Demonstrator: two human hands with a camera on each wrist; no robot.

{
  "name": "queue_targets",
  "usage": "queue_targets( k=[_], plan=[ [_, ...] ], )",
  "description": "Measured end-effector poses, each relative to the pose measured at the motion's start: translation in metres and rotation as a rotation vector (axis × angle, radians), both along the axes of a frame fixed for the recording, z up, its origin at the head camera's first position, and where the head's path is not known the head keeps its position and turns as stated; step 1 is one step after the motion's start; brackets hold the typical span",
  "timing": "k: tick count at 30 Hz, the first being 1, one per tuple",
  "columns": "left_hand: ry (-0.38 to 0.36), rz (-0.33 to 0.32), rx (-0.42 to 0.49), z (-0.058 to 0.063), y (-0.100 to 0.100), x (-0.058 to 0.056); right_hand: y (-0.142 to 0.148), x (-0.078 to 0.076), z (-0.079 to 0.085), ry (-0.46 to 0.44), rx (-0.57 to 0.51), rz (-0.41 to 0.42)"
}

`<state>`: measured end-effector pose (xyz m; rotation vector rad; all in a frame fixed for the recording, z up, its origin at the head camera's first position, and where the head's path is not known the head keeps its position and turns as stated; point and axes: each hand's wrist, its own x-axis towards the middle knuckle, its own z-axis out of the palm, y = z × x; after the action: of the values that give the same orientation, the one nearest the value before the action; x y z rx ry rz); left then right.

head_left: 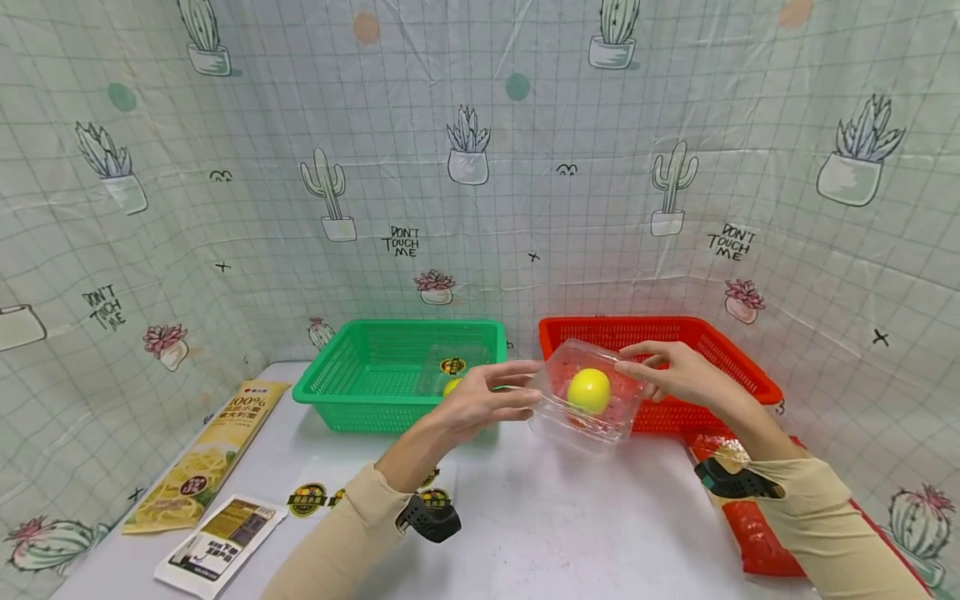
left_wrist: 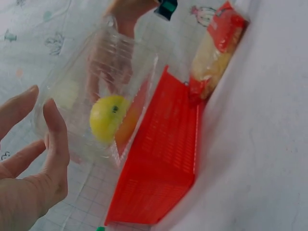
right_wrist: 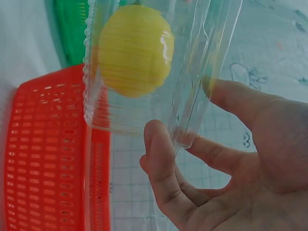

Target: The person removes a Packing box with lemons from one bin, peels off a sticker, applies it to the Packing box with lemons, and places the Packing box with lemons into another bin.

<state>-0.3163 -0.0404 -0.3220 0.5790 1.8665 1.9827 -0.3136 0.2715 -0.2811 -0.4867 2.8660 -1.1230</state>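
A clear plastic clamshell box [head_left: 555, 408] is held tilted in the air between both hands, in front of the red basket. Inside it lies a round yellow fruit [head_left: 588, 391]; its exact kind is unclear. My left hand [head_left: 480, 398] has thumb and fingers at the box's left edge, and they appear to pinch it lightly. At the opposite side, my right hand [head_left: 678, 375] grips the rim and corner between thumb and fingers. The right wrist view shows that corner between the digits of the right hand [right_wrist: 226, 159], with the fruit [right_wrist: 136, 50] beyond.
Behind stand a green basket [head_left: 326, 375], holding another clear box [head_left: 450, 358] and a yellow fruit [head_left: 452, 386], and a red basket [head_left: 720, 350]. Pasta [head_left: 210, 458], a white packet [head_left: 221, 542] and a sticker sheet [head_left: 307, 500] lie left; a red bag [head_left: 765, 533] lies right.
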Motion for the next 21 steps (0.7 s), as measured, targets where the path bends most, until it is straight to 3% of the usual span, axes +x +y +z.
queue_targets(
  k=[13, 21],
  plan=[
    [-0.041, 0.029, 0.124, -0.005, -0.02, 0.002, -0.01, 0.006, -0.004, -0.029, 0.027, -0.007],
    [-0.066, 0.097, 0.164, -0.008, -0.028, 0.007, -0.013, 0.011, -0.007, -0.034, 0.047, 0.015]
  ],
)
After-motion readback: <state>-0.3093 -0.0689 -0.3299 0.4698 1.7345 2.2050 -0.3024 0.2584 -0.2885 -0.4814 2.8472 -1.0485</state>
